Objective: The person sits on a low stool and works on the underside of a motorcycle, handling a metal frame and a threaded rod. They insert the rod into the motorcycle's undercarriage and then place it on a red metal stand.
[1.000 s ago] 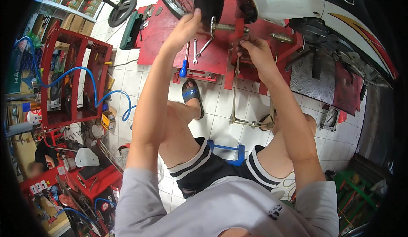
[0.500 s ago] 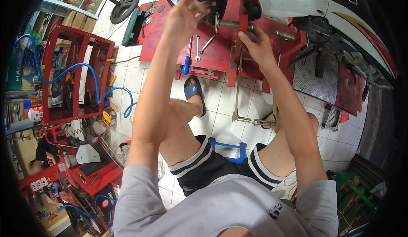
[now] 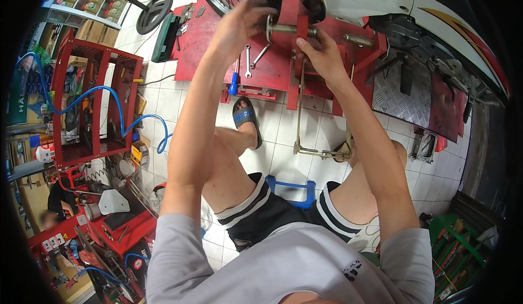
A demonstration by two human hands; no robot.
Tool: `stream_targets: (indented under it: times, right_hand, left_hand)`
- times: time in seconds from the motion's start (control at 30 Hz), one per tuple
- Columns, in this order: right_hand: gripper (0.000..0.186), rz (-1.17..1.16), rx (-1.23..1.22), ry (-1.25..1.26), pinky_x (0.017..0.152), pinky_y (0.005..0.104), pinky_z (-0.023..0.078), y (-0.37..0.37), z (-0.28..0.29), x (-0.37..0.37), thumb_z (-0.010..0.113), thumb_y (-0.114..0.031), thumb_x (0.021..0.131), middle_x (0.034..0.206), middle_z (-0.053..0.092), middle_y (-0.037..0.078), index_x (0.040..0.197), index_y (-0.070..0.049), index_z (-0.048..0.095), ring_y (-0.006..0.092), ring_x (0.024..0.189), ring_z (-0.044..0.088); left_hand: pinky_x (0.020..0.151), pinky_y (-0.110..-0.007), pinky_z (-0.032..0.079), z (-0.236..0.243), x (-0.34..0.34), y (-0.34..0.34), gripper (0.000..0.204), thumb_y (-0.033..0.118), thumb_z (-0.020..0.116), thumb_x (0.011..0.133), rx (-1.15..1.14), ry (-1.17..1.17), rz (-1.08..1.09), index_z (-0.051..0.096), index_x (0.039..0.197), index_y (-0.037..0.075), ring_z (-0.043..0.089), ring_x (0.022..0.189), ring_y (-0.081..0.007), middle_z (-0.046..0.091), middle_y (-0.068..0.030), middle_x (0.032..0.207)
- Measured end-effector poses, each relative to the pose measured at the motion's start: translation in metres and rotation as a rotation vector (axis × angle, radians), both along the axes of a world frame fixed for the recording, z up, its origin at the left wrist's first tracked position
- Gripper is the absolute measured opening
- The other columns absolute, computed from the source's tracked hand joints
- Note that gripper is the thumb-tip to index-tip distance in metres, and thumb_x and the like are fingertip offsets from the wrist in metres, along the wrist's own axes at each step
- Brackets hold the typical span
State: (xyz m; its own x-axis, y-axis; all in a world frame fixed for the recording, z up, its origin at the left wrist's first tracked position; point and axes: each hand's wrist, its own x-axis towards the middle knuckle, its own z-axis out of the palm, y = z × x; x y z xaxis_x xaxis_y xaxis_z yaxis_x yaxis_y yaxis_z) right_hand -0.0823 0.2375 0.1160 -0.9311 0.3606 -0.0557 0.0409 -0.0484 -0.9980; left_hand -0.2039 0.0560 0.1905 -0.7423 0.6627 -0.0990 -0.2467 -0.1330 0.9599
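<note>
A threaded metal screw (image 3: 286, 28) runs sideways through a red upright bracket (image 3: 302, 26) on the red motorcycle lift. At its left end sits a round metal plate (image 3: 269, 27). My left hand (image 3: 239, 26) is beside that plate, fingers stretched out and blurred by motion, with nothing visible in them. My right hand (image 3: 325, 58) is closed around the screw's right end, its thumb against the bracket; the other fingers are partly hidden. Farther right is a second threaded screw (image 3: 358, 40).
Wrenches (image 3: 248, 64) and a blue-handled screwdriver (image 3: 233, 83) lie on the red platform (image 3: 190, 58). Behind stands a white motorcycle (image 3: 376, 1). A metal linkage (image 3: 321, 153) hangs near my right foot. Left is a red rack (image 3: 101, 102) with a blue hose (image 3: 117, 92).
My left hand has swung slightly down, its fingers still moving beside the round plate. The right hand keeps its hold at the screw's right end. The whole view has shifted a little.
</note>
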Motion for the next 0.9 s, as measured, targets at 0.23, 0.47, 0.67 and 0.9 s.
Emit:
stream_targets:
  times: [0.23, 0.47, 0.67, 0.9]
  right_hand:
    - [0.055, -0.003, -0.027, 0.021, 0.059, 0.0265, 0.051, -0.002, 0.001, 0.000, 0.075, -0.022, 0.085, 0.081, 0.068, 0.007, 0.130, 0.000, 0.052, 0.0114, 0.066, 0.063]
    - [0.045, 0.009, 0.022, -0.029, 0.065, 0.0255, 0.053, -0.004, 0.007, 0.003, 0.070, -0.022, 0.090, 0.090, 0.067, 0.004, 0.127, -0.003, 0.053, 0.0109, 0.075, 0.064]
    - [0.039, 0.030, 0.026, -0.080, 0.069, 0.0257, 0.054, -0.002, 0.009, 0.003, 0.068, -0.022, 0.093, 0.097, 0.066, 0.004, 0.124, -0.004, 0.055, 0.0115, 0.080, 0.064]
    - [0.039, 0.033, 0.027, -0.073, 0.070, 0.0271, 0.054, -0.005, 0.009, 0.002, 0.068, -0.020, 0.092, 0.098, 0.066, 0.005, 0.125, -0.004, 0.055, 0.0119, 0.081, 0.064]
  left_hand:
    - [0.101, -0.038, 0.036, -0.004, -0.002, 0.002, 0.047, 0.038, 0.035, 0.104, -0.043, 0.021, 0.093, 0.053, 0.125, 0.001, 0.052, 0.120, -0.0258, 0.066, -0.0169, 0.117]
    - [0.105, -0.040, 0.032, 0.003, 0.009, 0.003, 0.050, 0.040, 0.038, 0.103, -0.083, 0.045, 0.125, 0.048, 0.133, 0.001, 0.048, 0.127, -0.0228, 0.061, -0.0174, 0.127]
    - [0.106, -0.039, 0.032, 0.003, 0.003, 0.001, 0.050, 0.038, 0.037, 0.102, -0.078, 0.095, 0.099, 0.049, 0.132, 0.000, 0.048, 0.128, -0.0244, 0.061, -0.0171, 0.128]
    - [0.106, -0.040, 0.033, -0.010, -0.005, -0.006, 0.051, 0.038, 0.036, 0.102, -0.057, 0.043, 0.121, 0.048, 0.132, -0.002, 0.048, 0.127, -0.0265, 0.064, -0.0180, 0.119]
